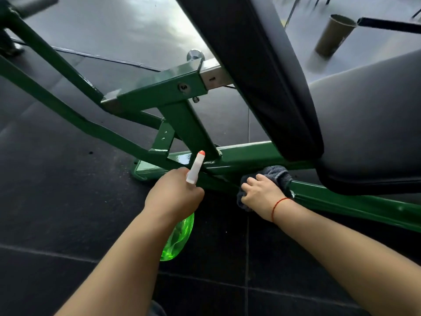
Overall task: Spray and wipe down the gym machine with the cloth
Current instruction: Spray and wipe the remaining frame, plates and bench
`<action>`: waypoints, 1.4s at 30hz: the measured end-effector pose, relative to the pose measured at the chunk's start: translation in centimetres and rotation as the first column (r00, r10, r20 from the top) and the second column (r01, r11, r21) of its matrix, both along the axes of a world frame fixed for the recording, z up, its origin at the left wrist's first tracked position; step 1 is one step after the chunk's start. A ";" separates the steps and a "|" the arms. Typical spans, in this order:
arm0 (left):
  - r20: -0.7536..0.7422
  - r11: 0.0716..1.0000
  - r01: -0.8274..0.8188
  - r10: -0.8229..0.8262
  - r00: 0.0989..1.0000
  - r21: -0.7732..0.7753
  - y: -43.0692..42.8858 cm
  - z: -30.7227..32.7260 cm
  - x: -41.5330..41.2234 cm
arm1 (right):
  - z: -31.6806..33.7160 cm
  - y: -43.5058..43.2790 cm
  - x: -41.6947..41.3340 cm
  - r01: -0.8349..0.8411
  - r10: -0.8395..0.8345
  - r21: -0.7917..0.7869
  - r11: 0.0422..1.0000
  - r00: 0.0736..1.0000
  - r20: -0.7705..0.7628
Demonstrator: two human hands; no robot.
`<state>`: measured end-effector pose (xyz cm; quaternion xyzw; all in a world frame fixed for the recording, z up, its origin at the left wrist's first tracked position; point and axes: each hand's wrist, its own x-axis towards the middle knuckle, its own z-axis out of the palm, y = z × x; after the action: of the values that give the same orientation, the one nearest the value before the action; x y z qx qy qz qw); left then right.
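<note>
The gym machine has a green steel frame [250, 156] and black pads [262, 76]. My left hand [174, 197] grips a spray bottle [178, 238] with a translucent green body; its white nozzle with an orange tip points up toward the frame's low bar. My right hand [262, 197], with a red string at the wrist, holds a dark grey cloth [276, 174] pressed against the green low bar, just under the seat pad [364, 133]. The bar shines wet near the nozzle.
Dark rubber floor tiles [68, 201] lie all around. Green diagonal struts [57, 65] cross at the upper left. An olive cylindrical bin [332, 35] stands at the far right, beside a black bar. The frame's foot plate [145, 169] rests on the floor left of my hands.
</note>
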<state>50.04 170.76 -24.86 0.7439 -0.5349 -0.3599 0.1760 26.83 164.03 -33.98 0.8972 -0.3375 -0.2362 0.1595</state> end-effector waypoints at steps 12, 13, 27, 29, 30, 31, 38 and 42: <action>-0.096 0.995 -0.100 0.098 0.991 -0.013 0.4 -0.3 2.2 | -6.2 0.6 2.8 0.389 -0.282 -0.047 0.920 0.740 0.611; -0.104 0.994 -0.106 0.104 0.989 -0.014 0.2 -0.3 2.3 | -6.3 1.1 3.5 0.452 -0.330 0.005 0.892 0.644 0.690; -0.150 0.996 -0.085 0.090 0.985 0.040 -0.6 -0.7 1.6 | -8.1 3.4 4.9 -0.080 0.137 0.995 -0.057 -0.988 -0.071; -0.140 0.995 -0.090 0.094 0.986 0.033 -0.3 -0.8 2.1 | -8.3 2.0 4.1 -0.067 0.045 0.997 -0.049 -0.997 -0.065; -0.133 0.996 -0.087 0.090 0.987 0.026 -0.2 -0.9 2.3 | -8.1 1.3 4.0 -0.060 0.011 0.998 -0.032 -0.998 -0.060; -0.118 0.996 -0.085 0.087 0.989 0.023 -0.1 -0.9 2.4 | -7.9 0.6 4.0 -0.035 -0.044 0.999 -0.012 -0.998 -0.035; -0.094 0.996 -0.084 0.086 0.992 0.025 -0.3 -1.3 2.3 | -7.9 0.6 11.9 0.012 -0.285 0.999 0.031 -0.958 0.020; -0.134 0.996 -0.084 0.089 0.987 0.040 -0.6 -1.5 1.7 | -7.1 0.0 9.6 -0.065 -0.054 0.998 0.014 -0.996 -0.064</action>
<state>51.71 170.17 -26.39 0.7432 -0.4826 -0.4107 0.2146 36.43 164.04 -41.04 0.0652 0.7310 -0.5140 0.4441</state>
